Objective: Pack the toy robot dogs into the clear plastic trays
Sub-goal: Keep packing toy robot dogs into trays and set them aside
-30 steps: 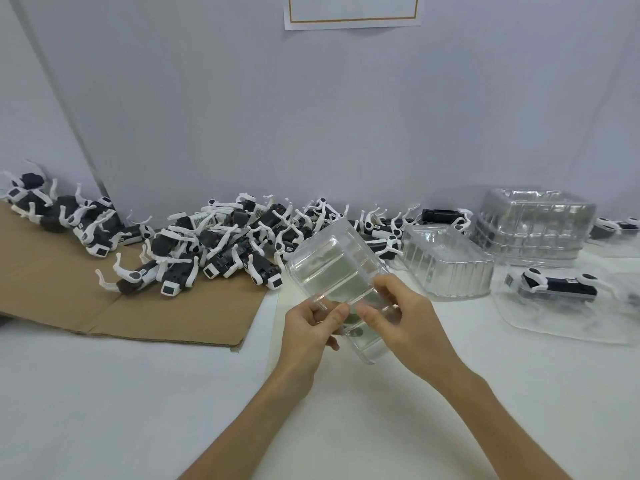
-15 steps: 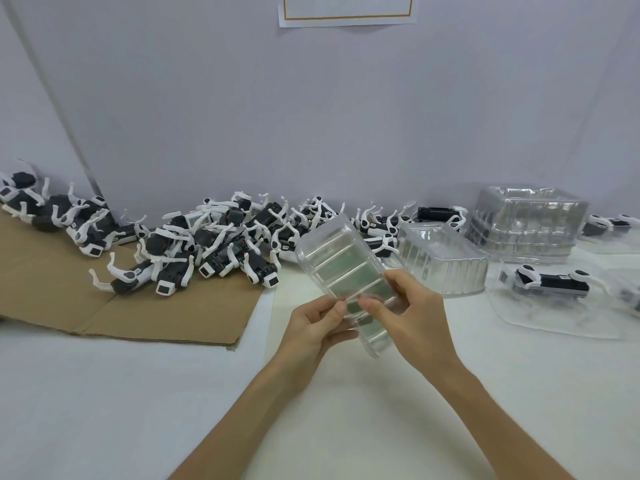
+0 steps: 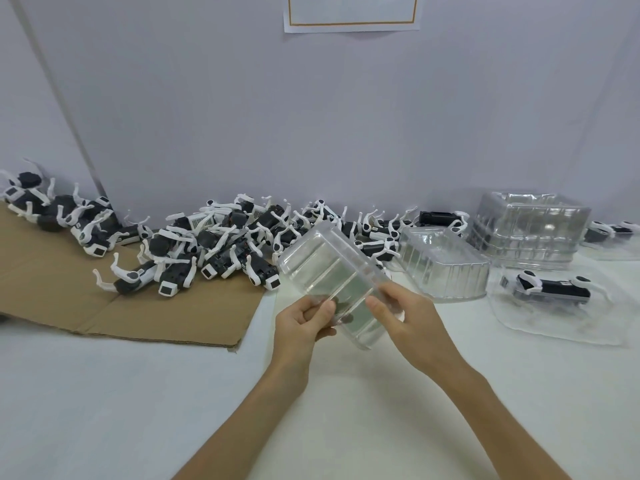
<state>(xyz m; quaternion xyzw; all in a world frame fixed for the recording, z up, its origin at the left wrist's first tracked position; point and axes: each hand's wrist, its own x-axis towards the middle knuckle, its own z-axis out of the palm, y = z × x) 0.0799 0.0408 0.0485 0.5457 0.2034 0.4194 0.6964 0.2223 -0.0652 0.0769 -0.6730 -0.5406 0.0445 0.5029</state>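
A clear plastic tray [image 3: 329, 271] is held tilted above the table, its far end raised toward the pile. My left hand [image 3: 303, 323] pinches its near left edge and my right hand [image 3: 405, 317] grips its near right side. A heap of black-and-white toy robot dogs [image 3: 221, 244] lies behind it, partly on cardboard. One toy dog [image 3: 547, 289] sits in a clear tray at the right.
A brown cardboard sheet [image 3: 69, 299] covers the table's left. An upturned clear tray [image 3: 443, 268] and a stack of clear trays [image 3: 530, 230] stand at the right. More packed dogs [image 3: 609, 232] lie at the far right edge. A wall runs behind.
The tray has tilted a little and shifted slightly in my hands. Both hands keep their hold on it near the same spot.
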